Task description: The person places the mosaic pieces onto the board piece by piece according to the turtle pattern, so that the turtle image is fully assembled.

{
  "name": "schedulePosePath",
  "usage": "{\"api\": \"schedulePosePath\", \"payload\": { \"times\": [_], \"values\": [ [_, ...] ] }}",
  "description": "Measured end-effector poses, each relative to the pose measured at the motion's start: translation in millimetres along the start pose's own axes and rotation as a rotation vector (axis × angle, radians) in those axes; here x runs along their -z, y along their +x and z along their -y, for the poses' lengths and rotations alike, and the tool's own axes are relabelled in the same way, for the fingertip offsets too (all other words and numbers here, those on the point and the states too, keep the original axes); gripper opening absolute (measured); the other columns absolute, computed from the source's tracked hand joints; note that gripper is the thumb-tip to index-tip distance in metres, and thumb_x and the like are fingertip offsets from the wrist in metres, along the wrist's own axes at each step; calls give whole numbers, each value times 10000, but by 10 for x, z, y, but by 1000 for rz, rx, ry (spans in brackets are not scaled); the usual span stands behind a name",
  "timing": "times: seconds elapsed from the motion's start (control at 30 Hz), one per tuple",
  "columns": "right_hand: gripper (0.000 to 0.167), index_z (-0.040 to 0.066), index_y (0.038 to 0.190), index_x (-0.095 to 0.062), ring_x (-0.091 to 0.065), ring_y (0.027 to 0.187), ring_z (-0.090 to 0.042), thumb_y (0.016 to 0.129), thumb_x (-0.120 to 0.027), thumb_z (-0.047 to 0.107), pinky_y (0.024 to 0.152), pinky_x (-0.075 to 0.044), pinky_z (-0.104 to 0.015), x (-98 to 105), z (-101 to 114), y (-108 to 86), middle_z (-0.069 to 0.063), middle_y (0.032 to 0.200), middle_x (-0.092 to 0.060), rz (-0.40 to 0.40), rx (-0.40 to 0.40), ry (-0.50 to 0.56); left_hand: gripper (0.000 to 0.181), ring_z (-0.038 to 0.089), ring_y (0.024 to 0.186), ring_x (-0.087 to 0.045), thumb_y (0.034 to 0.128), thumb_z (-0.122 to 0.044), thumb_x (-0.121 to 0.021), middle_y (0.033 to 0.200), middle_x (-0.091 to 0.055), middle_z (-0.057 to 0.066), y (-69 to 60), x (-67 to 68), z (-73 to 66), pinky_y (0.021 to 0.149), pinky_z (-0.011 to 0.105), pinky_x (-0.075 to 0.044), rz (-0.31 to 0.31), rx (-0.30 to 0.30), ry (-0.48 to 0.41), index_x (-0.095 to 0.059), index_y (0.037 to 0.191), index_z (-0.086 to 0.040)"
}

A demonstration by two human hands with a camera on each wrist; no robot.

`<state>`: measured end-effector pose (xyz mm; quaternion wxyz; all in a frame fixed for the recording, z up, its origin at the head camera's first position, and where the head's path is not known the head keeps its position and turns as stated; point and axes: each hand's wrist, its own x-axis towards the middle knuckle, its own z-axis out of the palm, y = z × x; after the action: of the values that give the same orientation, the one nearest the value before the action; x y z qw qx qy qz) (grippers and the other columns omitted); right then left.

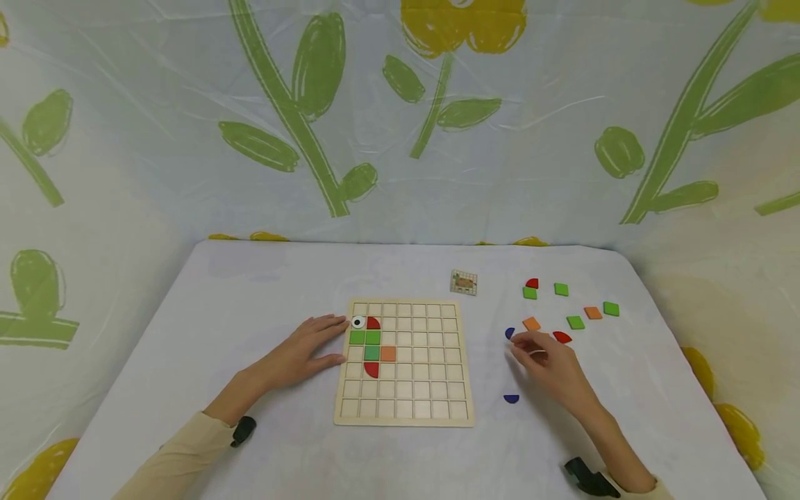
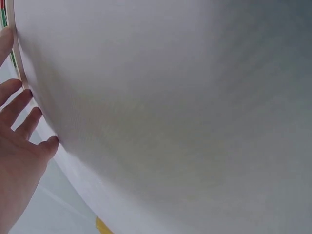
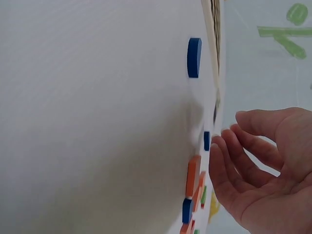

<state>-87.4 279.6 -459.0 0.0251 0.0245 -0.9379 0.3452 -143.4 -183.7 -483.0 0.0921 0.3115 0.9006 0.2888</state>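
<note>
My left hand lies with straight fingers at the left edge of a wooden grid board; its fingertips touch the rim. The board bears an eye tile, red quarter-circles, green squares and an orange square, grouped at its left. Right of the board, my right hand hovers with loosely bent fingers by a blue half-circle. In the right wrist view, a gap shows between thumb and fingertips, with nothing held. A second blue half-circle lies nearer me. The hand hides part of the table.
Loose green squares, orange diamonds and red quarter-circles are scattered at the right of the white-covered table. A small picture card lies behind the board. Flower-printed cloth rises behind the table.
</note>
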Motion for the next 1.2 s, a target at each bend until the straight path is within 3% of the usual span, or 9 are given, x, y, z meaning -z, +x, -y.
{"api": "schedulePosePath", "payload": {
  "times": [0.3,0.73,1.0,1.2],
  "values": [
    [210,67,1148,-717,-660,886,-192,945,-761,97,743,-549,-156,122,-133,-74,-35,1000,-717,-19,24,-23,686,378,1475,-355,964,-319,-746,1581,-444,137,4,16,-15,1186,589,-304,-9,13,1,-479,1531,-42],
    [294,4,1151,-741,-633,880,-200,867,-816,18,740,-565,-225,221,-255,-164,-38,1007,-708,23,80,-97,684,390,1480,-351,977,-322,-725,1591,-429,155,5,19,-27,1202,591,-270,1,-9,36,-459,1545,-49],
    [290,-42,1133,-737,-717,889,-263,852,-804,-27,812,-609,-405,291,-260,-183,-127,1088,-697,96,66,-98,692,375,1490,-342,984,-337,-711,1595,-425,151,9,-4,0,1221,593,-220,4,-11,66,-442,1558,-57],
    [268,-24,1092,-748,-665,820,-207,832,-814,-39,741,-604,-300,295,-270,-181,-108,1049,-696,99,83,-125,678,394,1479,-355,986,-320,-712,1579,-442,167,3,-1,-12,1211,606,-229,-10,-29,73,-453,1546,-36]
  ]
}}
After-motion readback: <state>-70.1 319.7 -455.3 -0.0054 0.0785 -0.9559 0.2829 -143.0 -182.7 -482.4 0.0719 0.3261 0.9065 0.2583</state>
